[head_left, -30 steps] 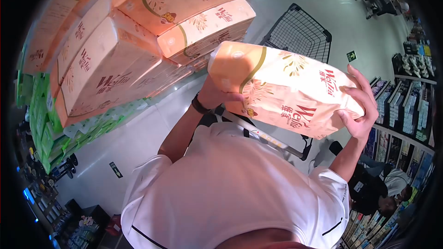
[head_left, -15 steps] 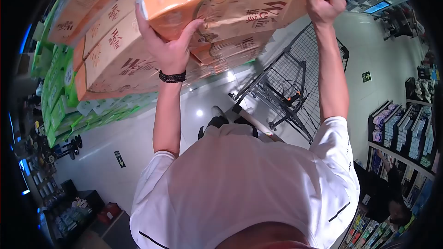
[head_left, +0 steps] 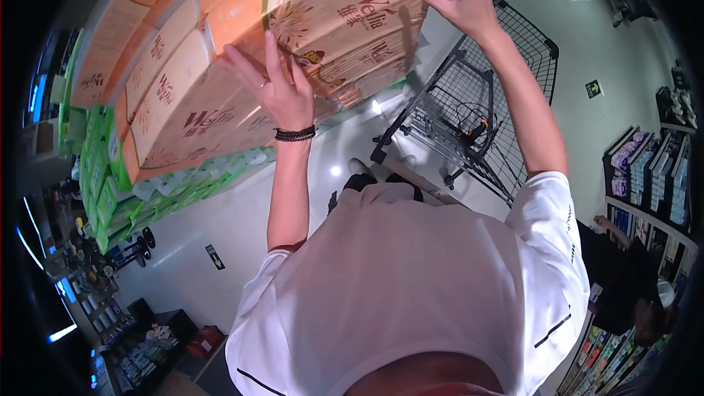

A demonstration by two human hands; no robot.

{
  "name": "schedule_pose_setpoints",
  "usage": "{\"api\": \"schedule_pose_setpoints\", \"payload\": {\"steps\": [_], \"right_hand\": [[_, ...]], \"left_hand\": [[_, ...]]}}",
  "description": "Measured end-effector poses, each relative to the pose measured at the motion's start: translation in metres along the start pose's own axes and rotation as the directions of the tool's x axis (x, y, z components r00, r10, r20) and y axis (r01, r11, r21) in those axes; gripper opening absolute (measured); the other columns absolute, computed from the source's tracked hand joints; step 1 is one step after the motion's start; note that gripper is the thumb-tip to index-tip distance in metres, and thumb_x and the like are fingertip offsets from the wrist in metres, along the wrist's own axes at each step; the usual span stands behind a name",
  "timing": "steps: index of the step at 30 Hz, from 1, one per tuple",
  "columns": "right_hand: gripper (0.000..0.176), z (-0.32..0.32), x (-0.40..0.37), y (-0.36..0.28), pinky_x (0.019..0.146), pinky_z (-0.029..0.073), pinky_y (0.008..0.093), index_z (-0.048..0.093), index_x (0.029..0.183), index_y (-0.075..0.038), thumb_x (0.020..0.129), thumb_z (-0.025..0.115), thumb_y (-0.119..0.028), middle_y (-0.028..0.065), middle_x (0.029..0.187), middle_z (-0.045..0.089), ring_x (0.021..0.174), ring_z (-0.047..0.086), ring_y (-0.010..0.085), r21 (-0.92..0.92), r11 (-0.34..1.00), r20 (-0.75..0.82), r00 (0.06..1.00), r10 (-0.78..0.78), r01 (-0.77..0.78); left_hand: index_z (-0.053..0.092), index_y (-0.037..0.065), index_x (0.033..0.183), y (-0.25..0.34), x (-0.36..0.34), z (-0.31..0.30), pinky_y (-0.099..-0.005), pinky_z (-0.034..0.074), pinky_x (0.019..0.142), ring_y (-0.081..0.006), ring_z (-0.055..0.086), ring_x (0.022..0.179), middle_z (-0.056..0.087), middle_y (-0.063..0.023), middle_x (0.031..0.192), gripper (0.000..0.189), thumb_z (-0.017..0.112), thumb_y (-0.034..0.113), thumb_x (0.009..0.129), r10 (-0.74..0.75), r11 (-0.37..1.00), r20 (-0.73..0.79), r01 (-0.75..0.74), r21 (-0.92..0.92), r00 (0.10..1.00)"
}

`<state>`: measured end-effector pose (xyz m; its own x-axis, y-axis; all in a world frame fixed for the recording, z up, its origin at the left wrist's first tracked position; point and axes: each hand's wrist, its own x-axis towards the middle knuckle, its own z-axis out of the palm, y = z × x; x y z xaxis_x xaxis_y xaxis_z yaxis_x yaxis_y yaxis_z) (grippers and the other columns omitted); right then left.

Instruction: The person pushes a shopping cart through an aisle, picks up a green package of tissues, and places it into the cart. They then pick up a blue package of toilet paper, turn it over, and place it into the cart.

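Observation:
A plastic-wrapped tissue pack (head_left: 334, 7) in cream and orange, marked "Weijia", lies on top of a stack of similar tissue packs (head_left: 198, 114). My left hand (head_left: 290, 99), with a dark beaded bracelet at the wrist, has its fingers spread, the tips at the pack's lower front edge near its orange end. At the pack's other end my right hand (head_left: 469, 4) is open, thumb pointing toward the wrapper and fingers stretched upward, the tips cut off by the frame's top. Neither hand is closed round the pack.
Green packages (head_left: 110, 198) lie beneath the stack. A wire shopping cart (head_left: 524, 59) stands on the floor at right, close below my right forearm. Stocked shelves (head_left: 653, 176) line the far right, where a person in dark clothes (head_left: 623, 271) is beside them.
The tissue pack has shifted left and away onto the stack. Both hands have let go of it, their fingers now spread. The whole view has turned slightly.

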<state>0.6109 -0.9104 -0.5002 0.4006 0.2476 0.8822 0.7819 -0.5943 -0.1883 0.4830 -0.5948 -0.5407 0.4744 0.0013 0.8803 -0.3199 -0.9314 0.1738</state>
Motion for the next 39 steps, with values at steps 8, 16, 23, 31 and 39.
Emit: {"api": "schedule_pose_setpoints", "payload": {"steps": [8,16,23,31,39], "right_hand": [[0.036,-0.069,-0.303,-0.04,0.099,0.052,0.0377,0.068,0.126,-0.003,0.097,0.072,-0.024,0.0171,0.119,0.073,0.114,0.069,0.0296,-0.043,0.476,0.098,0.47,0.877,-0.878],[0.037,-0.119,-0.416,-0.107,0.065,0.053,0.0525,0.069,0.084,-0.004,0.105,0.057,-0.031,0.0183,0.077,0.071,0.071,0.068,0.0412,-0.477,0.37,0.076,0.382,0.921,-0.797],[0.059,-0.11,-0.402,-0.066,0.07,0.056,0.055,0.075,0.088,-0.011,0.108,0.038,-0.052,0.0217,0.078,0.072,0.075,0.072,0.0428,-0.626,0.247,0.116,0.225,0.968,-0.74],[0.056,-0.106,-0.385,-0.008,0.071,0.057,0.0559,0.08,0.094,-0.014,0.108,0.039,-0.049,0.0246,0.075,0.071,0.073,0.071,0.0458,-0.638,0.219,0.088,0.212,0.973,-0.739],[0.051,-0.106,-0.37,0.067,0.075,0.057,0.0554,0.08,0.098,-0.017,0.107,0.041,-0.048,0.0239,0.078,0.072,0.076,0.071,0.045,-0.667,0.189,0.097,0.167,0.981,-0.721]], "left_hand": [[0.077,0.011,0.11,0.078,-0.164,0.029,-0.0482,0.048,0.106,-0.0333,0.068,0.115,0.073,-0.016,0.119,0.021,0.073,0.011,0.09,0.101,0.839,0.7,0.317,-0.442,0.707],[0.072,0.013,0.068,0.101,-0.215,0.055,-0.0414,0.055,0.092,-0.0226,0.064,0.057,0.066,-0.0031,0.06,0.02,0.074,0.021,0.086,0.223,0.916,0.633,0.063,-0.397,0.742],[0.072,0.008,0.069,0.102,-0.198,0.095,-0.0427,0.055,0.091,-0.0218,0.069,0.063,0.069,-0.0052,0.064,0.027,0.07,0.019,0.093,0.285,0.924,0.62,-0.038,-0.38,0.731],[0.073,-0.006,0.114,0.004,-0.214,0.202,-0.0369,0.06,0.082,-0.0233,0.075,0.086,0.077,-0.0191,0.1,0.045,0.06,0.036,0.106,-0.536,0.086,0.798,0.959,-0.271,0.274],[0.076,-0.006,0.082,-0.037,-0.186,0.246,-0.0555,0.053,0.085,-0.0502,0.07,0.092,0.069,-0.0351,0.086,0.084,0.056,0.074,0.093,-0.597,0.761,0.747,0.5,0.413,0.292]]}}
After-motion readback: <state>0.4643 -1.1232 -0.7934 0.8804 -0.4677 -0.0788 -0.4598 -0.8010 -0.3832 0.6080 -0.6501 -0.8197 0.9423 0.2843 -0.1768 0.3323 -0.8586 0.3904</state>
